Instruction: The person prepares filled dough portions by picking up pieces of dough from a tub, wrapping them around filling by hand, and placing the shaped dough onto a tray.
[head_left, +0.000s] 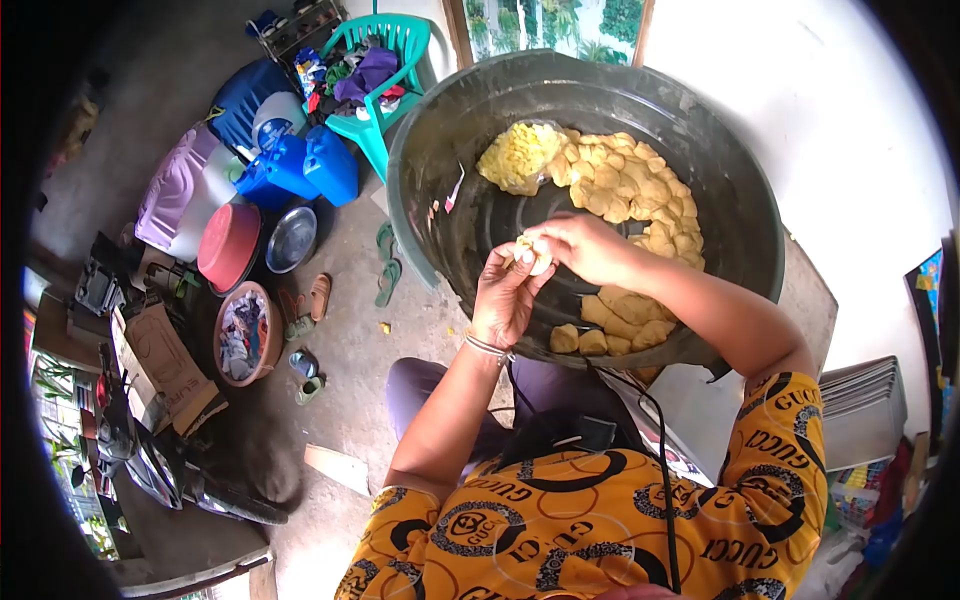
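A small pale piece of dough [540, 262] is cradled in the fingertips of my left hand [503, 300]. My right hand [590, 248] meets it from the right, its fingers pinched at the dough's edge. Both hands are above a large black tub [420, 225]. Along the tub's far and right side lie many yellowish dough lumps [625, 185], pressed close together. More lumps [628, 315] sit at the near side, partly hidden by my right forearm. A heap of crumbly yellow filling [522, 155], seemingly in clear plastic, rests at the tub's far left.
A green chair [385, 125] piled with clothes stands beyond the tub. Blue jugs [328, 165], a red basin [230, 248] and a laundry tub [248, 335] are on the left. Slippers [388, 280] lie on the floor. A motorbike [160, 470] is at lower left.
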